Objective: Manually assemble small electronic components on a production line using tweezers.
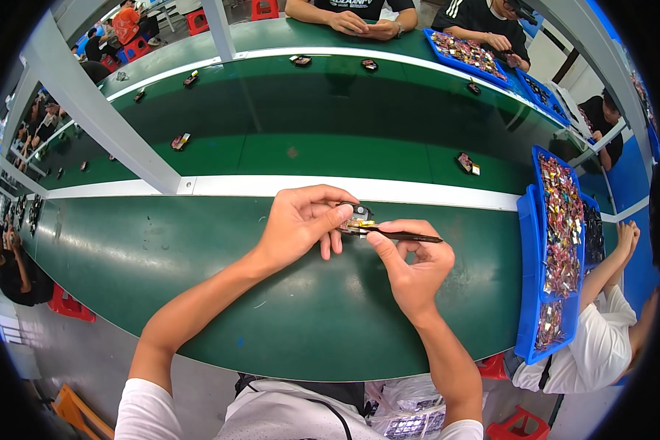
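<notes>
My left hand [304, 220] is closed round a small black plastic housing [358, 211] that has a metallic part and a yellow bit inside. The thumb presses on the housing's near side. In my right hand [418, 262] is a pair of slim black tweezers [411, 236], pinched between thumb and fingers. They point left, with their tips at the lower edge of the housing. Exactly what the tips touch is too small to tell. Both hands are above the green tabletop, just short of the white rail.
At the right edge stand blue trays [527, 279] full of small red and yellow wired parts [561, 227]. Past the white rail [345, 188] runs a dark green belt [271, 150] carrying scattered small assemblies [467, 163]. A grey metal post [103, 103] rises at left. Co-workers sit around.
</notes>
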A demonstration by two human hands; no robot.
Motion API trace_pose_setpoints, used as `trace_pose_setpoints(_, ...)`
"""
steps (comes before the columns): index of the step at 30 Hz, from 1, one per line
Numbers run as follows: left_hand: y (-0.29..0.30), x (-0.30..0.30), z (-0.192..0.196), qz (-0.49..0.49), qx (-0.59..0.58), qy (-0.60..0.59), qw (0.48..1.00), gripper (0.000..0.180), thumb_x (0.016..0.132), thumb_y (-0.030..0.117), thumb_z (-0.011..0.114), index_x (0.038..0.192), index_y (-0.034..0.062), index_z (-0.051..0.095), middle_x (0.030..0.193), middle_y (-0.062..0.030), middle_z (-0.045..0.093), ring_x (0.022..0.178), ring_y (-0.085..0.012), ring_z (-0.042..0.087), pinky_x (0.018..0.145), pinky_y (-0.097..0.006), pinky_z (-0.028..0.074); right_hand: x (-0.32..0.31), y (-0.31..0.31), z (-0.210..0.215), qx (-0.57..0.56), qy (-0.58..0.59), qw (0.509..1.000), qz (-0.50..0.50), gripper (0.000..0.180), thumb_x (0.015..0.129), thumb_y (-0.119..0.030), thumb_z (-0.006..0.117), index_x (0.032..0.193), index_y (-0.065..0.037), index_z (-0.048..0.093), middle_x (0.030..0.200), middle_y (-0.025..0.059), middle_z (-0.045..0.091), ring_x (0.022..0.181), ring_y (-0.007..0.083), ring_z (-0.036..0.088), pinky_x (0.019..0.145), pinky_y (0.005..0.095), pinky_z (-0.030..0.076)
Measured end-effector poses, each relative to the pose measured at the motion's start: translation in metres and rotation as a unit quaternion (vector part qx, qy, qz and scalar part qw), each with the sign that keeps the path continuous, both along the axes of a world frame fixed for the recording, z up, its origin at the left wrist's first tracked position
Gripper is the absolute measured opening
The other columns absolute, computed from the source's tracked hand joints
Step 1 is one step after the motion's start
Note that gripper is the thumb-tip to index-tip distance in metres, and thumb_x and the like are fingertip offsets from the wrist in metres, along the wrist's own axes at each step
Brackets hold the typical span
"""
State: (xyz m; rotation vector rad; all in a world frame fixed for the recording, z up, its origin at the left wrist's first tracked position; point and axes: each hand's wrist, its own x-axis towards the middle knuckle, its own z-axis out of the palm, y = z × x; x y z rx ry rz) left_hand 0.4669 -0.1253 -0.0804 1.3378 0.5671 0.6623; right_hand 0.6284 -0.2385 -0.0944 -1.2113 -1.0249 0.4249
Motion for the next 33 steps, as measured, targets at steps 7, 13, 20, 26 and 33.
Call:
trace_pose_setpoints(7,0.001,0.0,-0.003,0.012,-0.003,-0.001,1.0,0.023,0.099,0.006,0.064,0.115,-0.0103,0.066,0.087,-0.0157,0.072,0.056,-0.0154,0.067,0.044,-0.025,0.054,-0.001,0.0,0.001,0.035,-0.093,0.995,0.011,0.014,0.079,0.002,0.083,0.09,-0.003,0.076,0.085,0.0062,0.077,0.045,0.0026,0.045,0.042,0.0207,0.031)
trace_pose_setpoints(13,0.0,0.002,-0.001,0.005,-0.015,0.004,1.0,0.024,0.099,0.007,0.064,0.116,-0.0096,0.066,0.088,-0.0157,0.072,0.056,-0.0152,0.067,0.044,-0.025,0.054,0.003,0.0,0.001,0.05,-0.118,0.992,0.014,0.013,0.078,0.002,0.083,0.088,-0.004,0.076,0.086,0.0069,0.077,0.044,0.0039,0.045,0.042,0.0211,0.032)
trace_pose_setpoints(20,-0.004,0.004,0.006,-0.001,0.019,0.05,0.999,0.024,0.095,0.004,0.069,0.115,-0.0085,0.067,0.081,-0.0113,0.073,0.056,-0.0112,0.065,0.044,-0.023,0.049,0.002,-0.002,0.006,0.066,-0.194,0.979,0.006,0.015,0.076,0.004,0.082,0.085,-0.007,0.076,0.082,0.0048,0.077,0.046,0.0083,0.054,0.043,0.0228,0.037)
trace_pose_setpoints(26,-0.01,0.011,0.013,0.046,0.033,0.126,0.99,0.023,0.093,0.004,0.07,0.112,-0.0071,0.068,0.077,-0.0093,0.072,0.055,-0.0075,0.062,0.045,-0.022,0.047,0.002,-0.001,0.0,0.095,-0.256,0.962,-0.001,0.02,0.073,0.007,0.081,0.086,-0.008,0.076,0.082,0.0049,0.076,0.058,0.0137,0.067,0.048,0.0244,0.042)
trace_pose_setpoints(33,-0.014,0.017,0.015,0.066,0.041,0.149,0.986,0.02,0.093,0.003,0.069,0.11,-0.007,0.068,0.077,-0.0092,0.072,0.053,-0.0072,0.06,0.043,-0.022,0.046,0.003,0.002,-0.006,0.13,-0.276,0.952,-0.009,0.022,0.071,0.009,0.08,0.086,-0.007,0.076,0.082,0.0048,0.076,0.061,0.0145,0.069,0.048,0.0246,0.042)
